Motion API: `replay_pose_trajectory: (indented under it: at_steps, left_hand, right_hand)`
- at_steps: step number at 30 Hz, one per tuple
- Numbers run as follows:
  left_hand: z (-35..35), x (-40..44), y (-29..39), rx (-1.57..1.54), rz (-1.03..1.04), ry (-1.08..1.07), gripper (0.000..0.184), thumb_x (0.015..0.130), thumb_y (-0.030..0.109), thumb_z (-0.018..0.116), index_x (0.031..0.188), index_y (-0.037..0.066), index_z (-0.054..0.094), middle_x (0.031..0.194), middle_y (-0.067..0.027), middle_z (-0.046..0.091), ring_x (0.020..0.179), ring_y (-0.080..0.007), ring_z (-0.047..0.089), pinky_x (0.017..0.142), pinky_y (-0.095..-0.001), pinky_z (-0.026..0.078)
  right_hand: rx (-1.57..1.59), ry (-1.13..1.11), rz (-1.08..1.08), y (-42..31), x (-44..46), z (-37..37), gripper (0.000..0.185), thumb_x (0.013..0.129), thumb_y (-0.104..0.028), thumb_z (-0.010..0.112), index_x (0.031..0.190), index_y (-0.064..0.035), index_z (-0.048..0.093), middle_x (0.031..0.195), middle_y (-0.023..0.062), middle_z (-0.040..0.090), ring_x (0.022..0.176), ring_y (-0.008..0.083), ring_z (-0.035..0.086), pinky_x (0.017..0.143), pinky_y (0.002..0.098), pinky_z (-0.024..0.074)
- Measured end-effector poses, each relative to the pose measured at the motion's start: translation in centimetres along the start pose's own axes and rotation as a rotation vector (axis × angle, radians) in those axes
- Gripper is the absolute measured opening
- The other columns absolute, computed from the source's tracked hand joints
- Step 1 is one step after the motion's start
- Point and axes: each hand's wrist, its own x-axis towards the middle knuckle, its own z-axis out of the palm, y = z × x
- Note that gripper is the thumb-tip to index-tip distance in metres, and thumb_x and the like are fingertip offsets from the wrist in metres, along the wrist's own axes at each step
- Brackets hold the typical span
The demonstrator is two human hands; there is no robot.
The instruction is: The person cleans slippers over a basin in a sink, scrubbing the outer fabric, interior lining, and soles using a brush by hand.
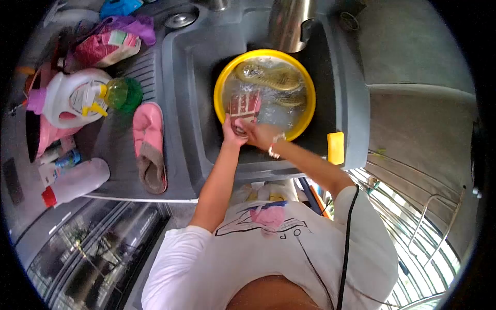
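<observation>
A yellow basin (219,85) of sudsy water stands in the dark grey sink. At its near left rim my left hand (234,134) is closed around the near end of a slipper (245,103), whose reddish patterned face and pink edge show over the water. My right hand (261,135) bends in from the right, its fingers curled against the slipper's near end; whether they hold something small is hidden. Two olive-coloured shoe-like items (271,76) lie in the water, blurred by suds. A pink slipper with a grey lining (150,147) rests on the ribbed drainboard to the left.
Left of the sink crowd a white jug (67,98), a green spray bottle (124,94), a red-capped bottle (82,178) and a pink bag (106,49). A metal cylinder (291,23) overhangs the basin's far side. A yellow sponge (336,148) sits on the sink's right edge.
</observation>
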Motion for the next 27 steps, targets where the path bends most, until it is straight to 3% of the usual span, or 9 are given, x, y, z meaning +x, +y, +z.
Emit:
replay_pose_trajectory:
  at_steps: [7,10,13,15,16,20,25,26,27]
  left_hand:
    - [1.9,-1.1,0.7,-0.184,-0.121,-0.034,0.066,0.090,0.058,0.037,0.128,0.004,0.043,0.123,-0.0227,0.048,0.108,-0.0405,0.049,0.087,-0.0493,0.046]
    - [1.8,-1.2,0.8,0.077,-0.044,0.177,0.065,0.089,0.059,0.038,0.129,0.008,0.042,0.127,-0.0198,0.046,0.110,-0.0407,0.047,0.086,-0.0514,0.046]
    - [0.7,-0.1,-0.1,-0.003,0.031,-0.064,0.064,0.089,0.060,0.038,0.130,0.010,0.043,0.130,-0.0184,0.045,0.115,-0.0409,0.044,0.091,-0.0542,0.042]
    - [0.0,0.0,0.2,-0.062,-0.027,-0.014,0.065,0.089,0.061,0.034,0.130,0.012,0.043,0.130,-0.0178,0.046,0.117,-0.0399,0.044,0.095,-0.0567,0.038]
    - [-0.5,0.5,0.5,-0.073,-0.040,0.082,0.064,0.089,0.061,0.033,0.130,0.013,0.043,0.130,-0.0178,0.046,0.117,-0.0394,0.045,0.095,-0.0573,0.037]
    - [1.1,-0.5,0.3,-0.006,-0.043,0.156,0.067,0.089,0.064,0.028,0.130,0.014,0.045,0.124,-0.0161,0.052,0.110,-0.0377,0.051,0.093,-0.0543,0.040]
    - [1.1,-0.2,0.1,-0.159,-0.083,-0.102,0.073,0.088,0.066,0.022,0.133,0.012,0.042,0.124,-0.0187,0.052,0.102,-0.0390,0.055,0.083,-0.0540,0.046]
    - [3.8,-1.2,0.1,0.001,-0.036,0.177,0.072,0.089,0.064,0.021,0.134,0.013,0.041,0.125,-0.0197,0.051,0.102,-0.0384,0.055,0.078,-0.0530,0.048]
    - [1.9,-0.9,0.0,-0.120,-0.091,-0.275,0.062,0.091,0.056,0.026,0.131,0.012,0.044,0.125,-0.0186,0.051,0.107,-0.0377,0.053,0.086,-0.0531,0.045]
  right_hand:
    - [-0.124,0.104,0.297,5.8,11.3,-1.9,0.038,0.096,-0.042,0.033,0.125,-0.0219,0.045,0.098,0.0201,0.064,0.089,0.0392,0.062,0.073,0.0479,0.0488]
    - [0.053,-0.070,0.148,3.4,7.0,1.3,0.037,0.095,-0.037,0.033,0.122,-0.0159,0.048,0.102,0.0199,0.064,0.090,0.0390,0.062,0.078,0.0483,0.0475]
    - [-0.010,-0.040,0.118,-0.2,0.8,0.8,0.040,0.094,-0.035,0.038,0.132,-0.0216,0.043,0.096,0.0211,0.064,0.086,0.0405,0.062,0.072,0.0495,0.0481]
    - [0.022,-0.080,0.047,-1.2,0.4,-0.7,0.039,0.094,-0.034,0.038,0.130,-0.0202,0.044,0.092,0.0204,0.065,0.082,0.0416,0.062,0.068,0.0494,0.0486]
    - [-0.012,0.005,-0.053,-1.8,1.1,-1.9,0.035,0.093,-0.030,0.043,0.125,-0.0162,0.050,0.075,0.0222,0.062,0.067,0.0414,0.061,0.060,0.0481,0.0472]
    - [0.112,0.120,0.028,3.0,9.9,4.4,0.030,0.092,-0.032,0.043,0.117,-0.0169,0.050,0.087,0.0224,0.062,0.077,0.0417,0.061,0.064,0.0481,0.0470]
    - [0.094,-0.104,0.100,-5.1,-1.0,-2.1,0.031,0.096,-0.032,0.033,0.111,-0.0108,0.051,0.097,0.0212,0.064,0.090,0.0402,0.062,0.076,0.0488,0.0478]
    - [0.049,-0.154,0.116,-4.4,-1.7,-2.4,0.033,0.096,-0.033,0.034,0.114,-0.0116,0.051,0.097,0.0208,0.064,0.089,0.0401,0.062,0.075,0.0488,0.0478]
    - [-0.002,-0.186,0.133,-3.8,-1.9,-2.9,0.034,0.096,-0.034,0.034,0.116,-0.0123,0.050,0.098,0.0205,0.063,0.089,0.0401,0.062,0.075,0.0489,0.0478]
